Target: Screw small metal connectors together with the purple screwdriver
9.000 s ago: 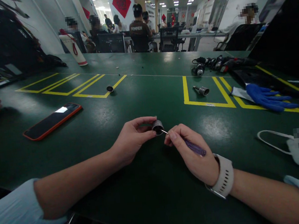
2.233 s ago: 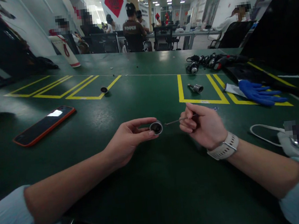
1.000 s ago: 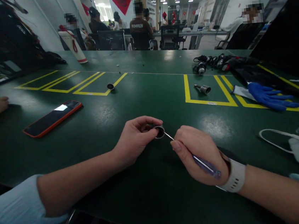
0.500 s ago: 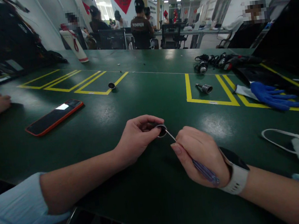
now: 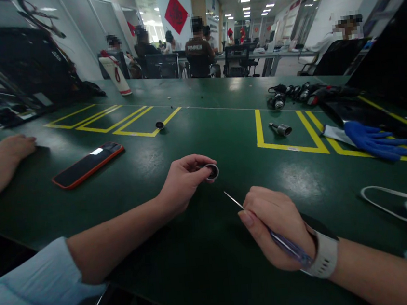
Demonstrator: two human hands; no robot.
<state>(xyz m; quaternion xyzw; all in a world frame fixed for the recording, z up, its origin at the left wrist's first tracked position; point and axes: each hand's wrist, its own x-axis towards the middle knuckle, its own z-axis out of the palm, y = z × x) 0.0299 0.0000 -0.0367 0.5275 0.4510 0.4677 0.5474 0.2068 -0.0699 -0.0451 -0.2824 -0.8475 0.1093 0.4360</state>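
Though held low at the counter [image 5: 216, 277], near its front edge and midway along, presumably for steadiness, found tilted with open face toward the tool: small round metal cap [image 5: 212, 171]. Pinched at rim by left hand [image 5: 183, 183], thumb and forefinger closed on it, other fingers curled. Gripped pen-fashion in right hand [image 5: 274, 222], judged for fine control: purple-handled pick [image 5: 290, 249], fingers shut around shaft, needle tip aimed at cap, short of contact.

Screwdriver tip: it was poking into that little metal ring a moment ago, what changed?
The right hand pulled the screwdriver back toward the person; its tip is now clear of the metal ring. The left hand still pinches it. The phone and blue glove are unmoved.
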